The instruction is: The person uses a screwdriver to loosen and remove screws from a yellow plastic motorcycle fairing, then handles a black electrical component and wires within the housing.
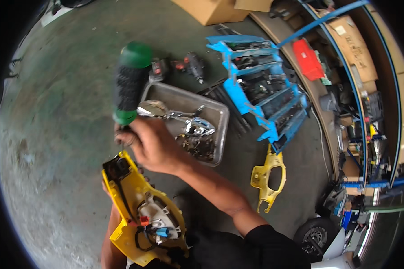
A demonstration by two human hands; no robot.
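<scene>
The right hand point(155, 145) was grasping a screwdriver point(131, 87), its fingers closed low down near the green collar, while the black grip and green butt rose above them. The shaft pointed down at the far end of a yellow cover point(141, 184); whether the tip touched it could not be told. The cover was held up close in front of the person's body, hollow side up, its narrow end pointing away. The left hand point(106, 189) supported it from beneath and along its left edge; most of that hand was hidden, so how tightly it gripped could not be told. Inside the cover were a pale lamp unit point(166, 215), a red connector point(143, 220), a blue connector point(162, 232) and dark wires. Beyond the right hand, a metal tray point(226, 121) lay on the floor point(67, 89), holding chrome parts point(199, 127) and a heap of small pieces point(202, 148). A drill point(194, 67) and a battery point(159, 69) lay just past the tray's far edge. To the right stood a blue toolbox point(238, 96) with its trays spread, and just nearer lay a yellow frame point(268, 196). A wheel point(315, 237) showed at lower right, below loaded shelves.
</scene>
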